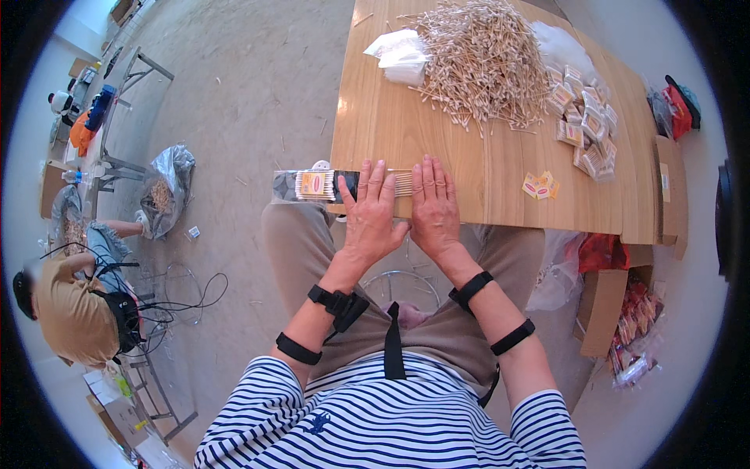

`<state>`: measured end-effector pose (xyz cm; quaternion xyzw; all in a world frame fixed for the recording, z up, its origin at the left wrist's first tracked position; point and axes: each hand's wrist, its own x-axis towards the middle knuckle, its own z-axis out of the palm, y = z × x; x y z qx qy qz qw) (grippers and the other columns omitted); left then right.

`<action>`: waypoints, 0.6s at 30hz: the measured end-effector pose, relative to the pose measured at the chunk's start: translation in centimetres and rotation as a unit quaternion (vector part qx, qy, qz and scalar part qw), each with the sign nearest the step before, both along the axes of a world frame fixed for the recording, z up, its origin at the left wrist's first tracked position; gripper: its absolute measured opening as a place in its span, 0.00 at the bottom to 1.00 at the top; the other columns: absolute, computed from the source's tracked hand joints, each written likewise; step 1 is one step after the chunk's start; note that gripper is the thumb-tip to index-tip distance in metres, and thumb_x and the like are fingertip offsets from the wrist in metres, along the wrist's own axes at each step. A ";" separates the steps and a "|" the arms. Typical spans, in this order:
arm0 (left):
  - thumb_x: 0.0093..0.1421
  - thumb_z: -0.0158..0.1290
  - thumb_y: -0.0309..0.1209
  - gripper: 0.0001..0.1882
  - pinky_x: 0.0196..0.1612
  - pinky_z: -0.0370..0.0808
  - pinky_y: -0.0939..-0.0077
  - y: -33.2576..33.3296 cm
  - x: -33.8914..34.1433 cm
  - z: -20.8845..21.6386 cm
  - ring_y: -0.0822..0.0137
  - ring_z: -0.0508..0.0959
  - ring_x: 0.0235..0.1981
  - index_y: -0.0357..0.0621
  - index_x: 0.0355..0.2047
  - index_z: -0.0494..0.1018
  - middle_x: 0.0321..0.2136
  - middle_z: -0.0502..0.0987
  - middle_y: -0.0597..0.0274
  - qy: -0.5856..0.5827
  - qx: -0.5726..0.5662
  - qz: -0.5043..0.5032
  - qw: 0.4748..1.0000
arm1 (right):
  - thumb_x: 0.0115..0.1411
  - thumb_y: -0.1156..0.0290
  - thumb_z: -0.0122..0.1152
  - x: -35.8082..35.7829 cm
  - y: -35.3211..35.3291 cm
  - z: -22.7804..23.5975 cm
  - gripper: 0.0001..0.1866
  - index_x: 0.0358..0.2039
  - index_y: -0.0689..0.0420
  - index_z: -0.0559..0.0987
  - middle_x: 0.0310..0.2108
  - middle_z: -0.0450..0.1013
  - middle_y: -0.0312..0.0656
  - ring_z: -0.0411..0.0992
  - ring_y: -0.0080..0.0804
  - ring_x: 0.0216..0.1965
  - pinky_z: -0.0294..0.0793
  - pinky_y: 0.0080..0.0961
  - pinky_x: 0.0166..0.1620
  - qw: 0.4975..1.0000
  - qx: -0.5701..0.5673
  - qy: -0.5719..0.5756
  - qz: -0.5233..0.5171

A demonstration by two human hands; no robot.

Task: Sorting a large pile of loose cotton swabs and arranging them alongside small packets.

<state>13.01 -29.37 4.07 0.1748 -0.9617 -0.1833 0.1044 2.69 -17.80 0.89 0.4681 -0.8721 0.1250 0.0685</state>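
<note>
My left hand (370, 217) lies flat near the front edge of the wooden table (469, 168), its fingers stretched out over a dark strip. Just right of it, my right hand (435, 209) rests with straight fingers side by side. Between the two hands shows a row of cotton swabs (402, 183), partly covered by my fingers. Left of my left hand, a clear bag (284, 186) sticks out past the table's edge. In it, or on it, is a flat pack of cotton swabs (315, 185) with a yellow and red label.
A large heap of loose cotton swabs (480, 62) covers the table's far part. White plastic bags (402, 59) lie left of it, filled swab packs (590, 129) right. Small label cards (541, 186) lie nearer. Left, a person (78, 313) sits. Cardboard boxes (605, 305) stand at right.
</note>
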 end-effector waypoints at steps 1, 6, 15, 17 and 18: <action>0.44 0.70 0.44 0.48 0.69 0.38 0.30 0.0 0.0 0.0 0.47 0.48 0.74 0.37 0.63 0.63 0.69 0.57 0.46 0.000 0.000 0.000 1.000 | 0.52 0.74 0.60 0.0 0.0 0.0 0.42 0.68 0.66 0.58 0.71 0.52 0.54 0.48 0.50 0.74 0.47 0.45 0.74 1.000 0.001 0.003 0.001; 0.44 0.70 0.43 0.48 0.69 0.38 0.30 0.0 0.0 0.0 0.47 0.48 0.74 0.37 0.63 0.63 0.69 0.57 0.46 -0.002 0.002 0.002 1.000 | 0.51 0.75 0.61 0.0 -0.1 0.0 0.43 0.68 0.66 0.58 0.71 0.52 0.54 0.48 0.50 0.74 0.47 0.45 0.74 1.000 0.005 0.006 0.000; 0.44 0.69 0.43 0.48 0.69 0.38 0.30 -0.2 -0.5 0.5 0.47 0.47 0.74 0.35 0.63 0.64 0.69 0.57 0.46 0.002 -0.013 -0.003 1.000 | 0.53 0.74 0.59 -0.1 0.0 -0.1 0.40 0.67 0.66 0.60 0.71 0.52 0.55 0.48 0.50 0.74 0.47 0.45 0.74 1.000 -0.006 0.005 0.002; 0.44 0.69 0.43 0.49 0.69 0.37 0.30 -0.4 -1.0 0.6 0.47 0.47 0.74 0.35 0.64 0.63 0.69 0.56 0.46 -0.003 -0.022 -0.009 1.000 | 0.53 0.74 0.58 -0.1 0.0 -0.2 0.39 0.67 0.66 0.60 0.71 0.53 0.55 0.48 0.50 0.74 0.47 0.45 0.74 1.000 -0.010 0.006 0.000; 0.44 0.68 0.42 0.50 0.69 0.36 0.30 -0.4 -1.2 0.6 0.48 0.47 0.74 0.35 0.65 0.62 0.70 0.56 0.46 -0.010 -0.029 -0.012 0.999 | 0.54 0.73 0.58 -0.1 0.0 -0.4 0.39 0.67 0.66 0.61 0.71 0.53 0.55 0.48 0.50 0.74 0.47 0.45 0.74 1.000 -0.011 0.019 0.000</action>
